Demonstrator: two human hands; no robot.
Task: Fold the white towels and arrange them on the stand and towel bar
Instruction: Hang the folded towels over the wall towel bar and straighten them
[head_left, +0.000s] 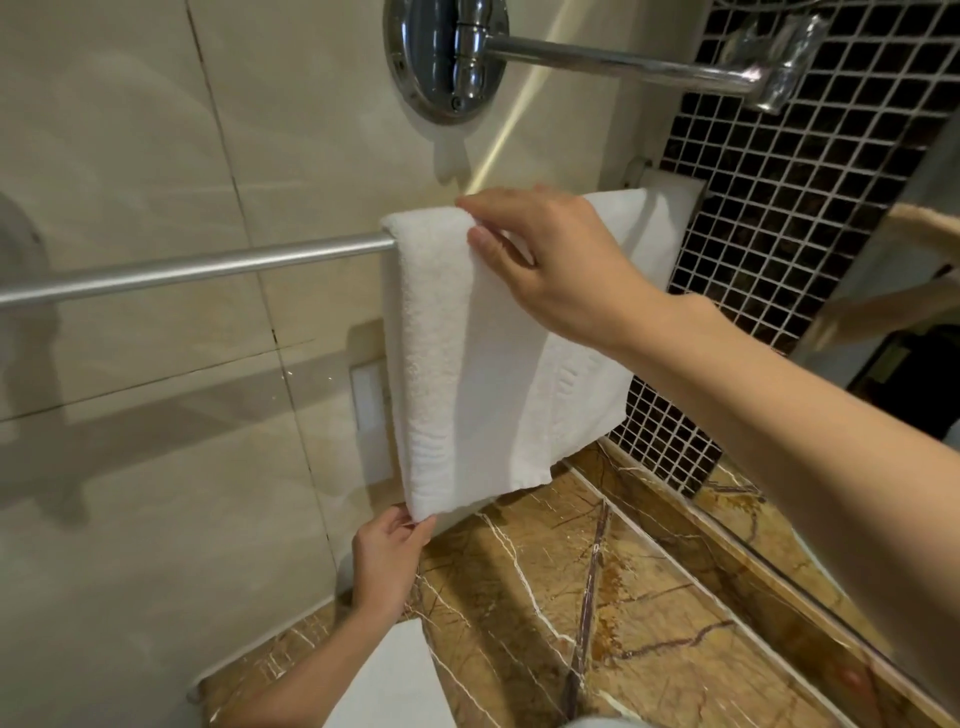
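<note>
While the white towel (467, 364) hangs folded over the towel bar (197, 267) against the beige wall, both hands are on it. The right hand (556, 260) sits at the top, thumb in front and fingers over the fold, pinching the cloth just where it bends over the bar. The left hand (389, 561) is below at the towel's lower left corner, fingers curled. It seems to nip that corner, though the hem partly hides the fingertips. Beneath lies the brown marble tabletop (623, 597).
</note>
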